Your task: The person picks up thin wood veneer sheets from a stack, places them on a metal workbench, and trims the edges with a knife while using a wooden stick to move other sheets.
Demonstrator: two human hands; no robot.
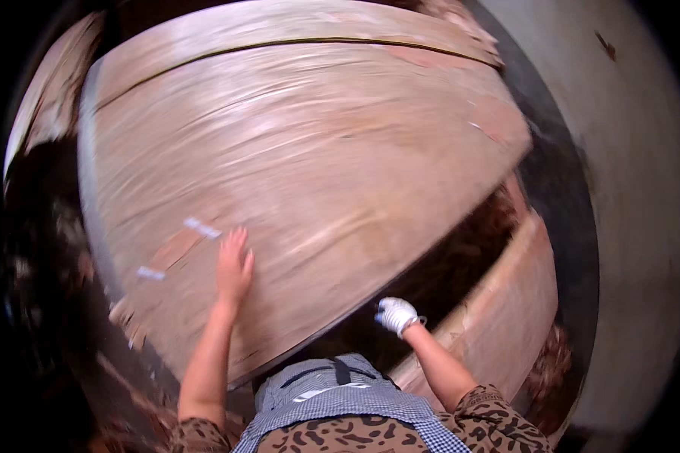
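Observation:
A broad, pale brown wood veneer sheet (340, 174) lies in front of me, rippled along its grain. My left hand (235, 269) is bare and rests on it, palm down with the fingers stretched out. Just left of those fingertips is a darker veneer patch (175, 251), with a short strip of white tape (202, 227) at one end and a second strip at the other. Off the sheet's near right edge, my right hand (398, 315) wears a white glove with blue fingertips. Its fingers are curled together; whatever they hold, if anything, is too blurred to name.
At lower right stands another pale veneer piece (499, 302), with a dark gap full of brown scraps between it and the sheet. A second veneer strip (302, 21) lies along the far edge. Grey floor (635, 226) runs down the right; torn veneer (57, 90) stands at far left.

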